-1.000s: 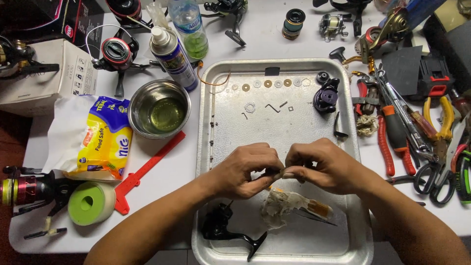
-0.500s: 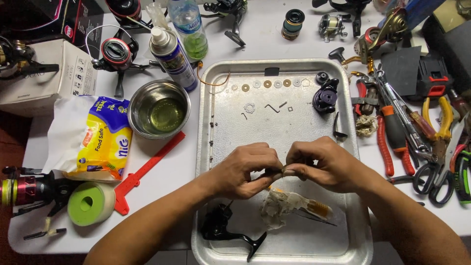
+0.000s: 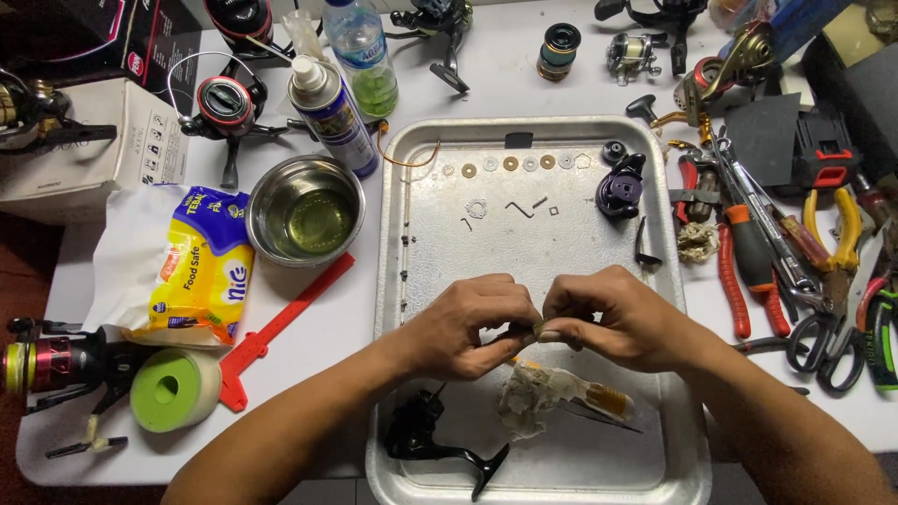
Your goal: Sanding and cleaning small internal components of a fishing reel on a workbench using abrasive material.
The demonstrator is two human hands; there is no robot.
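almost nothing has moved since the earlier frames: both hands stay together over the middle of the metal tray (image 3: 402, 281), and the left hand (image 3: 468, 327) and the right hand (image 3: 622, 318) each pinch one end of a small dark part (image 3: 533, 329) between thumb and fingertips. just below the part, on the tray, lies a crumpled dirty cloth (image 3: 533, 397), and a black reel handle (image 3: 440, 441) lies at the tray's lower left. a row of small washers (image 3: 510, 164) sits near the tray's top edge, a purple reel piece (image 3: 619, 192) is at its upper right, and a steel bowl (image 3: 306, 210) stands just left of the tray.

one tray (image 3: 412, 187), one bowl (image 3: 306, 213), two bottles (image 3: 329, 112).
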